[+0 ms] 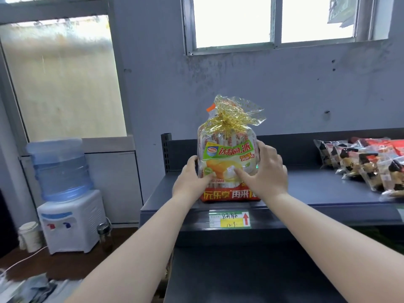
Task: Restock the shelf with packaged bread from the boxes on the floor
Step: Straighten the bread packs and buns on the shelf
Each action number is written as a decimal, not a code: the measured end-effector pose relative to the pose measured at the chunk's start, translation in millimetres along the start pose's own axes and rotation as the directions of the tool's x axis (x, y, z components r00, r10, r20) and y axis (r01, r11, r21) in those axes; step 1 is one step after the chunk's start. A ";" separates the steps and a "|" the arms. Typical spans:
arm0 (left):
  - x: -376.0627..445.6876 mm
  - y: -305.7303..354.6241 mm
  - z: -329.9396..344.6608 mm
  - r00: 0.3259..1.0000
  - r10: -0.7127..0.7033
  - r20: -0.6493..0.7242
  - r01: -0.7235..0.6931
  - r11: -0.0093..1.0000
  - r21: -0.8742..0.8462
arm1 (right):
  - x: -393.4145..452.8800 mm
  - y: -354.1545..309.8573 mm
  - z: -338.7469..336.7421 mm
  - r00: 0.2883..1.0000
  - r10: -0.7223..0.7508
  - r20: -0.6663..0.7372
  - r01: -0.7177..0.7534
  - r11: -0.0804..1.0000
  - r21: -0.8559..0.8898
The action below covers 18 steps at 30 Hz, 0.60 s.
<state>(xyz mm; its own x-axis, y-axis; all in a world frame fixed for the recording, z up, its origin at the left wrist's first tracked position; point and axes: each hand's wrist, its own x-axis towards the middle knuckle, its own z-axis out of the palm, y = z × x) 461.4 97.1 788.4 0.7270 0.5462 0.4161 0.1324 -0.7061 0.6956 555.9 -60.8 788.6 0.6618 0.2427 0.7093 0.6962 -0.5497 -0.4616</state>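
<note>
Both arms reach forward to the bread bag (228, 154), which stands upright at the centre of the view on the dark shelf (317, 191), near its front edge. The bag's clear top is gathered and tied with a gold ribbon at 12 o'clock, and a red band runs along its base. The left hand (190, 180) sits at the bag's 8 o'clock, its grip clamped on the lower left side, thumb on the front and the other fingers wrapped round the edge. The right hand (266, 171) covers the 4 o'clock side, fingers spread and curved round the bag's right flank, the thumb pressed on the front panel. So both grips are closed on the bag. Just below it, at 6 o'clock on the shelf's front lip, there's a green and yellow price tag (229, 219) with a red arrow. Out at 3 o'clock, well apart from the bag, a row of small wrapped pastries (358, 165) lies on the same shelf. At 9 o'clock, off the shelf, stands a white water dispenser (70, 221) with its blue bottle on top.
</note>
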 end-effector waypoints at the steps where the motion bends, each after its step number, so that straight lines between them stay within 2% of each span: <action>1: -3.6 1.7 -6.2 0.992 0.061 -0.111 -0.042 0.985 0.165 | 0.6 -1.4 -2.4 0.993 -0.108 -0.057 0.105 0.993 -0.045; 3: -12.3 6.9 -22.5 0.944 0.231 -0.234 -0.112 0.894 0.433 | 3.9 -6.2 -2.1 0.933 -0.352 -0.080 0.332 0.923 -0.193; 4: -15.0 8.4 -30.8 0.931 0.283 -0.232 -0.127 0.845 0.519 | 6.1 -10.0 1.2 0.889 -0.458 -0.026 0.437 0.863 -0.252; 6: -20.2 8.0 -46.4 0.933 0.296 -0.205 -0.110 0.775 0.622 | 8.4 -26.3 8.8 0.812 -0.559 0.165 0.583 0.774 -0.246; 8: -33.2 2.2 -63.2 0.951 0.242 -0.194 -0.045 0.727 0.685 | 1.4 -50.0 17.6 0.739 -0.625 0.251 0.667 0.730 -0.147; 12: -79.0 -21.6 -91.1 0.959 0.089 -0.268 0.153 0.632 0.759 | -29.7 -97.4 42.6 0.564 -0.776 0.282 0.794 0.603 0.071; 14: -102.2 -36.9 -98.9 0.950 0.017 -0.312 0.239 0.606 0.759 | -48.4 -113.7 53.7 0.503 -0.809 0.305 0.814 0.562 0.148; 18: -176.6 -77.4 -101.4 0.861 -0.247 -0.445 0.507 0.488 0.710 | -104.3 -136.0 85.2 0.378 -0.858 0.349 0.792 0.495 0.358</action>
<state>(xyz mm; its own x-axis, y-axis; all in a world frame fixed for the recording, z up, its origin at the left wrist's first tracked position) 254.5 101.0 720.5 0.2935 0.8449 0.4472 0.9118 -0.3879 0.1346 415.9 56.8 732.0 -0.2501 0.8419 0.4781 0.9680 0.2066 0.1427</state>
